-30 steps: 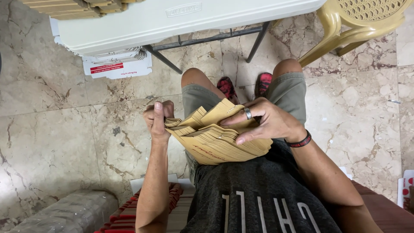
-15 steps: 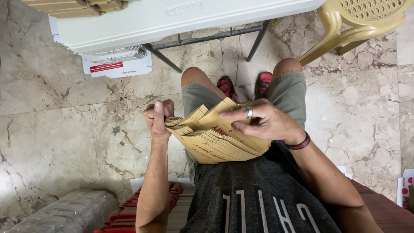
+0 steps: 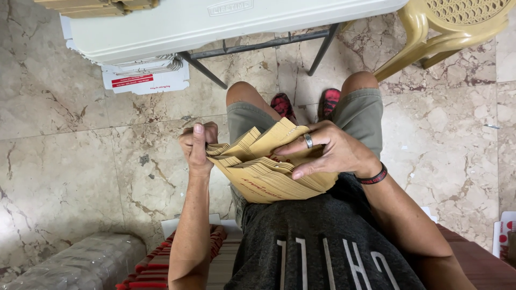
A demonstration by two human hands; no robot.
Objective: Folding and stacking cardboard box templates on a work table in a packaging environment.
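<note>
Marble floor (image 3: pixel 70 161) all around, tan with brown veins. White folding table (image 3: pixel 215 21) across the top, on dark metal legs, with a stack of brown paper bags (image 3: pixel 97 6) at its far left edge. Yellow plastic chair (image 3: pixel 451 32) at upper right, just beside the table. White carton with a red label (image 3: pixel 145 78) on the floor under the table's left end. Clear plastic-wrapped bundle (image 3: pixel 75 263) at lower left, beside a striped red mat (image 3: pixel 156 263). Dark grey shirt with pale lettering in the lower middle, grey-green shorts (image 3: pixel 360 113) above it, red shoes (image 3: pixel 330 99) near the table legs. Fanned stack of brown paper envelopes (image 3: pixel 269 174) over the lap, between both hands, corners splayed upward. Left hand (image 3: pixel 196 147) clenched on the stack's left edge, thumb up along the side. Right hand (image 3: pixel 328 153) spread on top of the stack, fingers pressing and parting the upper sheets, grasping the right side. Black wristband (image 3: pixel 373 177) on the right wrist. Silver ring (image 3: pixel 308 140) on one right finger.
</note>
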